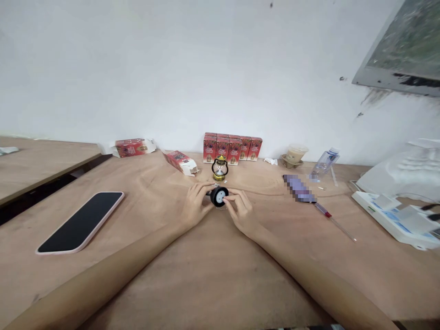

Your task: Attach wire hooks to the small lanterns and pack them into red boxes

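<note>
Between my hands, a small black lantern [214, 197] is tipped so that its round base with a white disc [221, 197] faces me. My left hand [196, 203] is closed on the lantern's left side. On the right, my right hand [242, 210] grips the rim, its thumb and a fingertip at the white disc. Thin wire-like parts show by the lantern's edge; its far side is hidden. Just behind stands a small black-and-gold lantern [220, 168], upright with a clear globe, apart from my hands.
Several red boxes [222, 149] stand against the wall. Two opened red boxes, one at the far left [132, 147] and one nearer [182, 161], lie left of them. A phone [82, 222] lies left; a screwdriver [335, 224], bottle [325, 163], cup [296, 153] and power strip [395, 220] are right.
</note>
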`<state>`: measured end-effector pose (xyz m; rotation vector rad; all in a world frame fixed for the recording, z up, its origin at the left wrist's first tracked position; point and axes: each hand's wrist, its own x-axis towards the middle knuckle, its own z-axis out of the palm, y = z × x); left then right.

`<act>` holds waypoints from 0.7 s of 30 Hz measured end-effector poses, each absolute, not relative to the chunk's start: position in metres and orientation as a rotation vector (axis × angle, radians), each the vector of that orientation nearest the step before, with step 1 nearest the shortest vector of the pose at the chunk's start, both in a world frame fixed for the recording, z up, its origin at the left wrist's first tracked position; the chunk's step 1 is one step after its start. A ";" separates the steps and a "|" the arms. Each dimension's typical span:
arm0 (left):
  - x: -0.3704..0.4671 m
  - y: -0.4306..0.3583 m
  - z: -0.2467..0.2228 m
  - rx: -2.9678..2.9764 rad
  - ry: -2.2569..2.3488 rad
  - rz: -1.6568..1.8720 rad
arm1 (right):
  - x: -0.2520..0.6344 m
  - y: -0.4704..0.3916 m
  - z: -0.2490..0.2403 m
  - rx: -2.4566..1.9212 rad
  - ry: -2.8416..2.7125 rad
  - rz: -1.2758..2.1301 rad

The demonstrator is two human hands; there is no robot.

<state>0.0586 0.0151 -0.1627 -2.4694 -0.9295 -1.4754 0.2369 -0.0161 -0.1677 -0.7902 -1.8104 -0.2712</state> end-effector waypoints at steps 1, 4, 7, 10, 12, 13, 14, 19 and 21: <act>0.059 0.015 -0.163 -2.451 -0.928 -1.490 | 0.237 -0.016 -0.169 -0.805 -1.809 -0.273; 0.061 0.015 -0.163 -2.416 -0.901 -1.517 | 0.236 -0.015 -0.171 -0.844 -1.802 -0.276; 0.061 0.015 -0.164 -2.408 -0.887 -1.518 | 0.236 -0.015 -0.171 -0.845 -1.790 -0.305; 0.060 0.015 -0.164 -2.444 -0.908 -1.527 | 0.236 -0.016 -0.168 -0.836 -1.817 -0.314; 0.059 0.015 -0.164 -2.492 -0.933 -1.550 | 0.237 -0.017 -0.167 -0.834 -1.860 -0.297; 0.059 0.015 -0.164 -2.511 -0.952 -1.570 | 0.237 -0.018 -0.166 -0.833 -1.878 -0.283; 0.059 0.015 -0.164 -2.521 -0.978 -1.595 | 0.238 -0.019 -0.166 -0.836 -1.880 -0.267; 0.059 0.017 -0.166 -2.363 -1.222 -1.786 | 0.239 -0.013 -0.169 -1.008 -1.822 -0.229; 0.060 0.018 -0.169 -2.306 -1.276 -1.805 | 0.239 -0.009 -0.172 -1.102 -2.003 -0.236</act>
